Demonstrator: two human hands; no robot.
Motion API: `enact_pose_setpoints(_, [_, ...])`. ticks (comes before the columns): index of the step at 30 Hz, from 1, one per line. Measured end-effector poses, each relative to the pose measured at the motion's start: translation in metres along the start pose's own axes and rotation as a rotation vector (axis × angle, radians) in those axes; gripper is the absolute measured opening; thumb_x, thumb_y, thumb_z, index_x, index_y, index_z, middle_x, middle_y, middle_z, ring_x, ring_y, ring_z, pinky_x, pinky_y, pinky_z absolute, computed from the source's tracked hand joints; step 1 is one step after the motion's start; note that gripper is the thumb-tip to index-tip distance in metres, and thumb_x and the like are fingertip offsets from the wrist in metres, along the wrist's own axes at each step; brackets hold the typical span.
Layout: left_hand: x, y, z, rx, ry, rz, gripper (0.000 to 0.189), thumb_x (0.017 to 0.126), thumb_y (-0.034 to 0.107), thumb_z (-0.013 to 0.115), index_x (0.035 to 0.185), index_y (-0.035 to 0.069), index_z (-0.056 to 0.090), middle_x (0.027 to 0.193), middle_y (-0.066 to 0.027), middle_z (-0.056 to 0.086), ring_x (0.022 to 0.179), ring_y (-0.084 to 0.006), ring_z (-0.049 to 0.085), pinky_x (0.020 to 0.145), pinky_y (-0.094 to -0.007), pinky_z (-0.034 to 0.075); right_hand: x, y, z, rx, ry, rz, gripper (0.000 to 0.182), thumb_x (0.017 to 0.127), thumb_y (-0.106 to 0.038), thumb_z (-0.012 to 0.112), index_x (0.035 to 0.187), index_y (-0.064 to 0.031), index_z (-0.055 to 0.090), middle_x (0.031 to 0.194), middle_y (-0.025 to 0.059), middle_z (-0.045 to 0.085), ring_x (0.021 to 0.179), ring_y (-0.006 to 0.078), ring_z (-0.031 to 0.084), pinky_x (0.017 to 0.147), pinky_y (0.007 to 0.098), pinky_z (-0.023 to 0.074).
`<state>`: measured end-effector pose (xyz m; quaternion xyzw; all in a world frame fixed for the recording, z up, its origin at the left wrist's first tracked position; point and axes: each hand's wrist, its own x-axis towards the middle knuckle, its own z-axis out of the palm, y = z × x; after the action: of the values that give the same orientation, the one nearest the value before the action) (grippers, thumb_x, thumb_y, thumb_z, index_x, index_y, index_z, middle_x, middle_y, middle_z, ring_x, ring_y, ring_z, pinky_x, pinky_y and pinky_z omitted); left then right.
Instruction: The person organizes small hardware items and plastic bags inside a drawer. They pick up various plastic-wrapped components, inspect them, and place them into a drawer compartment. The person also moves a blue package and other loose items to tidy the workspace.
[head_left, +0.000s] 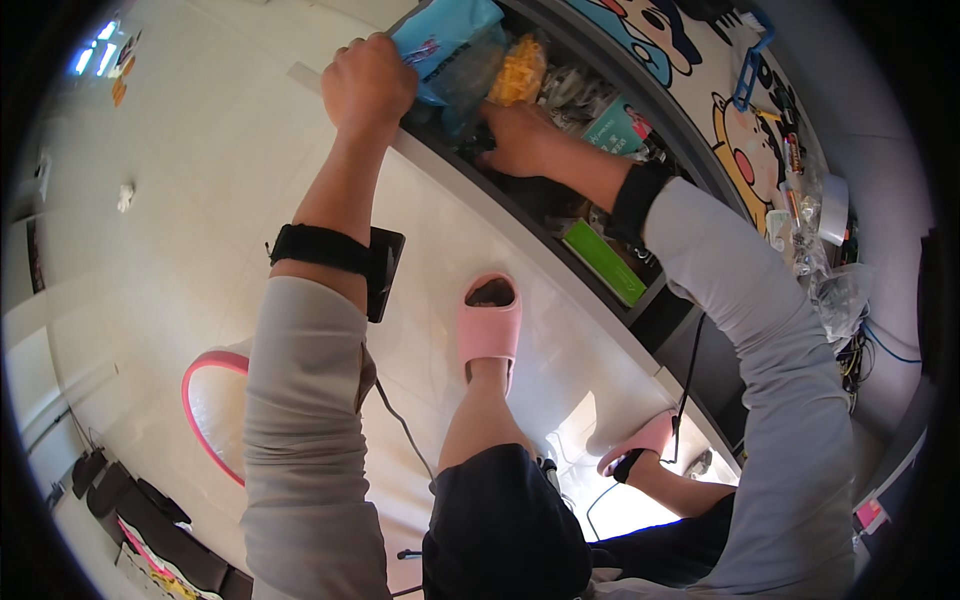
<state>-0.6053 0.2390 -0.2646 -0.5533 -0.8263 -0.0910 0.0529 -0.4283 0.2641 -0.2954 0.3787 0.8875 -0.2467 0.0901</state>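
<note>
An open drawer (525, 217) full of packets and small boxes lies before me. Its far left end is where my left hand (371, 84) is closed on the edge of a blue plastic bag (450, 52). My right hand (521, 139) reaches into the drawer beside the bag, just below a clear packet of yellow pieces (519, 69); its fingertips are partly hidden, so its hold is unclear. Clear plastic packets (574, 94) and a teal box (619, 126) lie right of it. A bright green box (604, 261) sits nearer me in the drawer.
Above the drawer, a desktop with a cartoon mat (739, 142) carries a blue-handled tool (745, 79), a roll of tape (833, 210) and crumpled clear plastic (840, 300). A pink-rimmed bin (196, 375) stands on the floor at left. A black cable (688, 382) hangs near my right foot.
</note>
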Motion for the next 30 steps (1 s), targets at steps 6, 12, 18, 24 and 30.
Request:
enact_pose_setpoints(6, [-0.001, 0.001, -0.002, -0.002, -0.016, -0.019, 0.013, 0.073, 0.014, 0.061, 0.083, 0.006, 0.066, 0.086, -0.0095, 0.065, 0.086, -0.0269, 0.061, 0.071, -0.0363, 0.05, 0.007, -0.016, 0.015, 0.006, 0.027, 0.162, 0.057, 0.069, -0.02, 0.07, 0.117, -0.0019, 0.045, 0.109, 0.0248, 0.057, 0.108, 0.0395, 0.051, 0.092, 0.0457, 0.041])
enact_pose_setpoints(12, [-0.002, 0.002, -0.003, -0.005, -0.011, -0.015, 0.013, 0.072, 0.013, 0.061, 0.082, 0.006, 0.066, 0.085, -0.0098, 0.065, 0.084, -0.0272, 0.061, 0.071, -0.0369, 0.05, -0.014, -0.009, 0.013, 0.179, 0.109, 0.191, 0.06, 0.066, -0.006, 0.071, 0.118, -0.0066, 0.044, 0.11, 0.022, 0.057, 0.11, 0.0375, 0.049, 0.089, 0.0457, 0.0431])
enact_pose_setpoints(18, [-0.003, 0.001, -0.005, -0.009, 0.031, -0.001, 0.013, 0.071, 0.013, 0.061, 0.08, 0.006, 0.066, 0.083, -0.0105, 0.065, 0.082, -0.0275, 0.062, 0.069, -0.0375, 0.051, -0.016, -0.03, 0.01, 0.028, 0.074, 0.286, 0.065, 0.066, -0.006, 0.073, 0.123, -0.0142, 0.042, 0.118, 0.0202, 0.045, 0.109, 0.0439, 0.045, 0.089, 0.0524, 0.0419])
enact_pose_setpoints(24, [-0.003, 0.001, -0.004, -0.009, 0.011, -0.002, 0.013, 0.071, 0.013, 0.061, 0.08, 0.006, 0.065, 0.083, -0.0104, 0.065, 0.083, -0.0278, 0.062, 0.07, -0.0377, 0.051, -0.033, -0.021, 0.023, -0.014, 0.105, 0.183, 0.069, 0.066, -0.006, 0.073, 0.126, -0.0207, 0.042, 0.124, 0.0207, 0.036, 0.11, 0.0461, 0.043, 0.089, 0.054, 0.0417])
enact_pose_setpoints(30, [-0.003, 0.001, -0.005, -0.023, -0.004, -0.019, 0.015, 0.071, 0.014, 0.062, 0.083, 0.006, 0.065, 0.085, -0.0104, 0.065, 0.084, -0.0277, 0.062, 0.071, -0.0376, 0.051, -0.023, 0.006, 0.016, 0.039, 0.028, 0.109, 0.063, 0.063, -0.01, 0.076, 0.122, -0.0132, 0.052, 0.116, 0.0166, 0.056, 0.108, 0.0351, 0.054, 0.089, 0.0424, 0.0448])
